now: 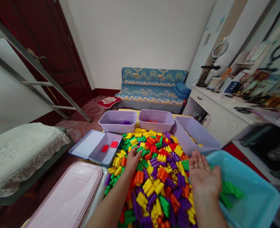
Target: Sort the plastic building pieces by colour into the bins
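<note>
sorting barely begun: a heap of plastic pegs, four colours already parted

reaching into the pile (154, 177), the left hand (132, 160) lies knuckles up on the pegs, fingers curled down among green and yellow ones; whether it has closed on any cannot be told. the right hand (205, 177) hovers palm up, fingers spread wide and holding nothing, over the near edge of the blue tub (261, 196).

judging by how things lie, most of the work is left. the pile, a thick spread of red, orange, yellow, green and purple, covers the surface between the containers. only a few pieces have been parted: a small cluster of green pegs (230, 191) in the blue tub, a couple of purple ones in the left lilac bin (117, 122), some red or orange in the middle bin (156, 120), a few yellow in the right bin (194, 134), and two red pieces (110, 146) in the lidded tray (99, 148) to the left.

the pegs are short, glossy, hard-looking plastic cylinders with a narrower stub at one end, tumbled every which way. the bins are smooth, matte, thin-walled plastic with rounded corners. a pink lid (70, 196) with a ridged rim sits at lower left.
</note>
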The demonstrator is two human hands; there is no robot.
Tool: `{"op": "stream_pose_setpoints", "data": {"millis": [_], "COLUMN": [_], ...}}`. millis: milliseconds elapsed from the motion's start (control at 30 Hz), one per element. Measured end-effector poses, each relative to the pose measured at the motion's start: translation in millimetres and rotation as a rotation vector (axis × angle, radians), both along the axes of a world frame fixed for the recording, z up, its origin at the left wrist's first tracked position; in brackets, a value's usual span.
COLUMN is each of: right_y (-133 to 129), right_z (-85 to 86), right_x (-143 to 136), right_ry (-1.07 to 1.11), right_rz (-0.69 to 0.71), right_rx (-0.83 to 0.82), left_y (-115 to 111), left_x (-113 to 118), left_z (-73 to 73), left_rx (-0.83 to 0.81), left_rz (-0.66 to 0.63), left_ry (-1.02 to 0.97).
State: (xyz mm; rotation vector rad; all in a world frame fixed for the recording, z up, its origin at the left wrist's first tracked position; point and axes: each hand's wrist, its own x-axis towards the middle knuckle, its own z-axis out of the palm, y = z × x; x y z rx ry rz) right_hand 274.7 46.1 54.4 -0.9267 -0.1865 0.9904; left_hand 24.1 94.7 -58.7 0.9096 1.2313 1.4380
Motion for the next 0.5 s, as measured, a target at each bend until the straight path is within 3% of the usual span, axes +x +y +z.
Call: {"op": "stream_pose_setpoints", "data": {"millis": [167, 367, 500], "right_y": [-9.2, -54.1, -93.7], "right_z": [-9.0, -44.4, -72.2], "right_x": [-21.6, -26.0, -16.3], "right_ry": [-0.241, -0.963, -1.356], "right_rz": [0.228, 0.349, 0.405], "right_rx": [-0.073, -0.129, -0.060], "left_y": [0.0, -4.0, -6.0], "left_x": [0.1, 2.0, 3.5], "left_z": [0.0, 9.2, 15.2], "left_rx": [0.008, 0.009, -0.001], "left_rz": [0.000, 0.003, 0.009], "left_ry": [0.003, 0.026, 0.055]}}
